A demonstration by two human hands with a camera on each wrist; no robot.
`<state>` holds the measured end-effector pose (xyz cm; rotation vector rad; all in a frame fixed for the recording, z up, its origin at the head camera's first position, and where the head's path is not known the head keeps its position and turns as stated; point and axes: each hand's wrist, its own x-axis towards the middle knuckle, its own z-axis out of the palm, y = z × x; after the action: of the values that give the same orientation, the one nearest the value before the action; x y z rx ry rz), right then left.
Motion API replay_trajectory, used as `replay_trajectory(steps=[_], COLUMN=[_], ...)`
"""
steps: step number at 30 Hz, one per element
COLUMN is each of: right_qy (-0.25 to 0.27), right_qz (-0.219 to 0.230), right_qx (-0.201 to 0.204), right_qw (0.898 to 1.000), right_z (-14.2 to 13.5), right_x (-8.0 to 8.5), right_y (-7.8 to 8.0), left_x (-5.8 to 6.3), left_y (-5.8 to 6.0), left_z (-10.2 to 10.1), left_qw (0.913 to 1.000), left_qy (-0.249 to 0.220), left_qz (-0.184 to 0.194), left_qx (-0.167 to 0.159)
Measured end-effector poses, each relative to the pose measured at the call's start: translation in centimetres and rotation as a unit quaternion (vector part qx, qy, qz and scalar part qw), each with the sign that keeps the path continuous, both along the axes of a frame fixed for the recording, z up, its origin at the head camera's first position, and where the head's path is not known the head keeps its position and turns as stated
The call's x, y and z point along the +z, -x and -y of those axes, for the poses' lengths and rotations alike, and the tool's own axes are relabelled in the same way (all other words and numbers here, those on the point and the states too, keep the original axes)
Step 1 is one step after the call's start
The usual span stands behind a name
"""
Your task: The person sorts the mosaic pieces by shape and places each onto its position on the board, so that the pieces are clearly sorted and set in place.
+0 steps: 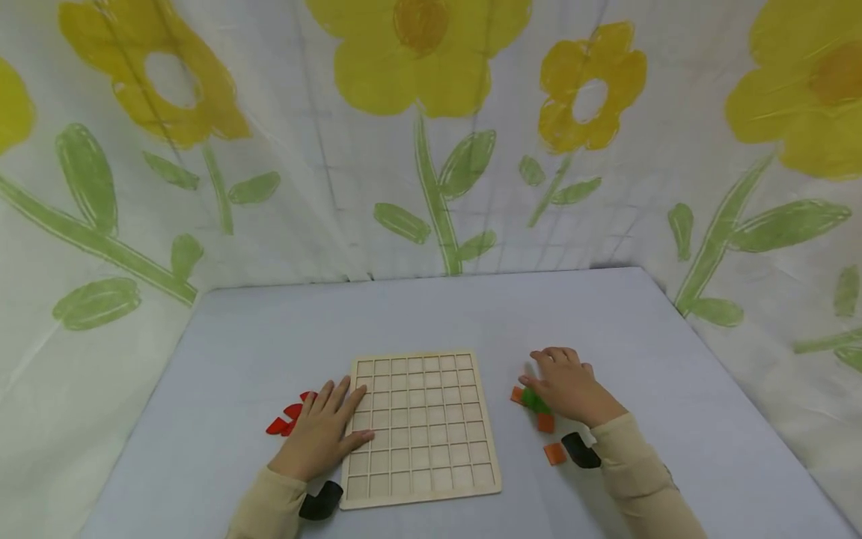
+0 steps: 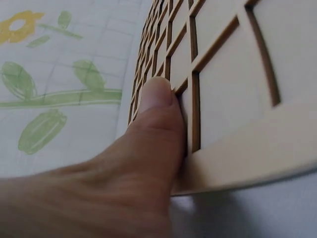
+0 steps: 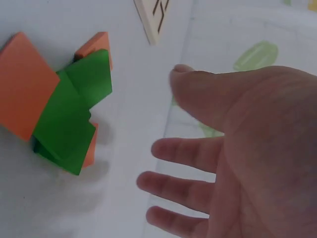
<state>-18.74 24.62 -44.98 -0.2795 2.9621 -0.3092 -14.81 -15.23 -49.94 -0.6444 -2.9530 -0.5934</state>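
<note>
A pale wooden grid board [image 1: 429, 427], divided into square cells, lies flat on the table. My left hand [image 1: 323, 430] rests on its left edge with fingers spread; in the left wrist view the thumb [image 2: 156, 106] lies over the board's rim and a cell divider. Several red pieces [image 1: 277, 426] with curved edges lie beside that hand, partly hidden under it. Over on the right, my right hand [image 1: 566, 385] hovers by a small pile of green pieces [image 3: 67, 121] and orange square tiles [image 3: 25, 87]. In the right wrist view its fingers are apart and nothing is between them.
The white-covered table [image 1: 431, 314] reaches back to a hanging cloth [image 1: 283, 239] printed with yellow flowers. One orange tile [image 1: 555, 454] lies apart, near the black strap [image 1: 581, 451] at the right wrist. Another black wrist piece [image 1: 321, 501] sits by the board's lower left corner.
</note>
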Motion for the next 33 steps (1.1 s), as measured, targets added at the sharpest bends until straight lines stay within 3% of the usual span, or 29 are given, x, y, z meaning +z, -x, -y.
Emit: replay_trajectory(steps=[8, 14, 21, 33], right_qy=[-0.036, 0.019, 0.077, 0.07], right_qz=[0.015, 0.044, 0.102, 0.069], right_qx=[0.02, 0.01, -0.03, -0.002], right_qw=[0.999, 0.999, 0.991, 0.995], right_z=[-0.8, -1.4, -1.3, -0.8], right_x=[0.5, 0.6, -0.2, -0.9], right_y=[-0.4, -0.9, -1.4, -1.7], left_x=[0.3, 0.5, 0.3, -0.4], left_y=[-0.7, -0.8, -0.8, -0.6], left_z=[-0.5, -0.8, -0.5, -0.2], left_qw=[0.9998, 0.9997, 0.999, 0.9992], left_qy=[-0.007, 0.001, -0.011, -0.026], left_qz=[0.013, 0.015, 0.037, 0.018], left_qx=[0.016, 0.022, 0.024, 0.025])
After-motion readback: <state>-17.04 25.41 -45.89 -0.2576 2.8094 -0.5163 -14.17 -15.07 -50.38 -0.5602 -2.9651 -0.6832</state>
